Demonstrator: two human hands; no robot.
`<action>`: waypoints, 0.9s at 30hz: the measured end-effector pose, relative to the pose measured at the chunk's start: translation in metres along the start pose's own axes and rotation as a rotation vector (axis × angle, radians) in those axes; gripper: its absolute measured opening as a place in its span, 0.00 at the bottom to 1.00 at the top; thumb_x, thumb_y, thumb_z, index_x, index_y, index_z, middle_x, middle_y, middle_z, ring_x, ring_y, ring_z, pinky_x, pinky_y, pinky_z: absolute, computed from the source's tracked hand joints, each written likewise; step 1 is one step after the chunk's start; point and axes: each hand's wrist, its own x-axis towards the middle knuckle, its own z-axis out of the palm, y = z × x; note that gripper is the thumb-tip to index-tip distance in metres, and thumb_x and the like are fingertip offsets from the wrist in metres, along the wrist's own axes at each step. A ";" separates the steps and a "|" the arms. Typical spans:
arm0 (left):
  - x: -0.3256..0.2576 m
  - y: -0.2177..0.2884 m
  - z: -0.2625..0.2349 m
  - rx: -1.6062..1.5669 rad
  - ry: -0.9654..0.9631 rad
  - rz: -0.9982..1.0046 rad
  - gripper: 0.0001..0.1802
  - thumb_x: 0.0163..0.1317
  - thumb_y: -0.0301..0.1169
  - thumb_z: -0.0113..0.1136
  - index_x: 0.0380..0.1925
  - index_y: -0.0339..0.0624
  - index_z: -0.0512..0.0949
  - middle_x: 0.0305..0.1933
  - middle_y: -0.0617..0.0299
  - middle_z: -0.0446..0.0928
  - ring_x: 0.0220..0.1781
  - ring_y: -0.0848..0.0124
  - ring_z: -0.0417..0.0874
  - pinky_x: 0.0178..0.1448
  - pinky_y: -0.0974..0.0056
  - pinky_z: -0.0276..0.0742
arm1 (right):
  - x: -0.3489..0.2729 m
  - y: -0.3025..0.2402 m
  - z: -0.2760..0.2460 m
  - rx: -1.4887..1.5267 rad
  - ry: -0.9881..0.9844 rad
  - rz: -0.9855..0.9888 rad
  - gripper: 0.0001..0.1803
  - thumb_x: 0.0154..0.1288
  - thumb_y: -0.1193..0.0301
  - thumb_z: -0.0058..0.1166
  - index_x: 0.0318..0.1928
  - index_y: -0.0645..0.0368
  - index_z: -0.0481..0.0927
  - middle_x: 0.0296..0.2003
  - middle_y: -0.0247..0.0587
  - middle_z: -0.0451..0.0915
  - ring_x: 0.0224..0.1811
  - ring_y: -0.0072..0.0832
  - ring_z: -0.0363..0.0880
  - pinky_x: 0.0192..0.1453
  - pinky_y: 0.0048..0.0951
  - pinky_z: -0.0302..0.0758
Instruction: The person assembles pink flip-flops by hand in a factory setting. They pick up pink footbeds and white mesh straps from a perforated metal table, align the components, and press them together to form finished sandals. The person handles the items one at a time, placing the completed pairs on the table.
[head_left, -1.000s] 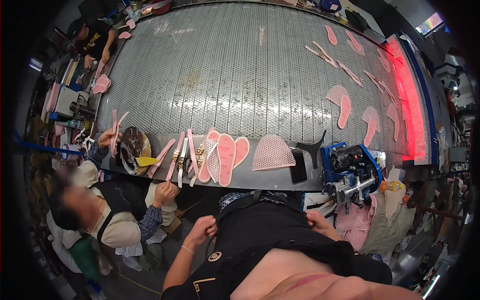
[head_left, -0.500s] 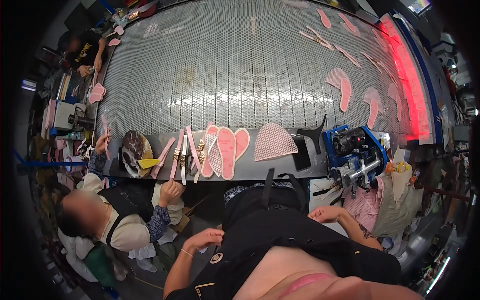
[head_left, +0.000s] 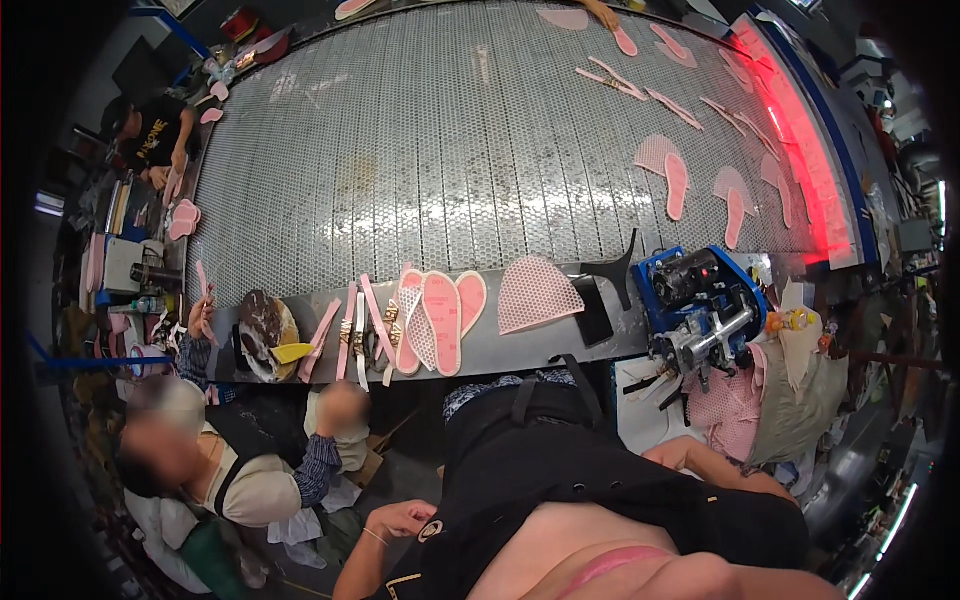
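My left hand (head_left: 402, 518) is closed at the edge of the black jacket (head_left: 610, 470) I wear, fingers curled against the cloth. On the other side, my right hand (head_left: 670, 454) is bent in at the jacket too, its fingertips partly hidden. Both hands are below the table edge, apart from everything on it. In front of me, pink insoles (head_left: 441, 325) overlap on the metal ledge, beside a pink mesh shoe upper piece (head_left: 538, 296). Pink and white straps with gold trim (head_left: 378, 322) lie to their left.
A blue-framed machine (head_left: 700, 300) stands at the ledge's right, near a black phone (head_left: 594, 312). Beyond runs a metal mesh conveyor (head_left: 420, 150) with shoe parts at its right. A seated co-worker (head_left: 250, 465) at my left holds a pink strip (head_left: 202, 280). Another co-worker (head_left: 155, 140) sits farther left.
My view has shifted slightly. My left hand has moved down and left, my right hand right and down, both still at the jacket. Another person's hand has appeared over an insole at the far edge.
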 end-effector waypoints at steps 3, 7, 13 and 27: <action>-0.008 0.034 0.035 0.138 0.104 0.049 0.12 0.54 0.28 0.65 0.38 0.35 0.79 0.29 0.72 0.77 0.29 0.86 0.73 0.30 0.78 0.67 | -0.004 -0.012 -0.003 0.071 -0.021 0.104 0.27 0.57 0.72 0.64 0.55 0.72 0.72 0.47 0.40 0.81 0.49 0.22 0.78 0.54 0.24 0.74; 0.016 0.043 0.037 0.226 0.087 0.038 0.18 0.59 0.22 0.57 0.50 0.33 0.76 0.46 0.64 0.81 0.44 0.79 0.80 0.47 0.72 0.75 | 0.013 -0.007 -0.008 -0.002 0.044 0.136 0.31 0.57 0.71 0.65 0.59 0.70 0.69 0.51 0.40 0.78 0.52 0.22 0.76 0.57 0.25 0.72; 0.030 0.041 -0.005 0.286 0.440 0.076 0.15 0.62 0.26 0.59 0.49 0.35 0.77 0.43 0.67 0.80 0.43 0.80 0.78 0.47 0.73 0.73 | 0.012 -0.087 -0.039 -1.134 0.647 0.188 0.33 0.56 0.60 0.65 0.60 0.60 0.72 0.55 0.50 0.77 0.58 0.41 0.75 0.63 0.36 0.69; 0.109 0.164 -0.034 0.463 1.014 0.768 0.16 0.64 0.23 0.53 0.51 0.31 0.74 0.45 0.57 0.80 0.45 0.72 0.81 0.52 0.70 0.73 | 0.156 -0.193 -0.195 -2.232 1.487 -0.319 0.33 0.53 0.78 0.51 0.63 0.54 0.66 0.65 0.48 0.65 0.68 0.41 0.61 0.70 0.40 0.58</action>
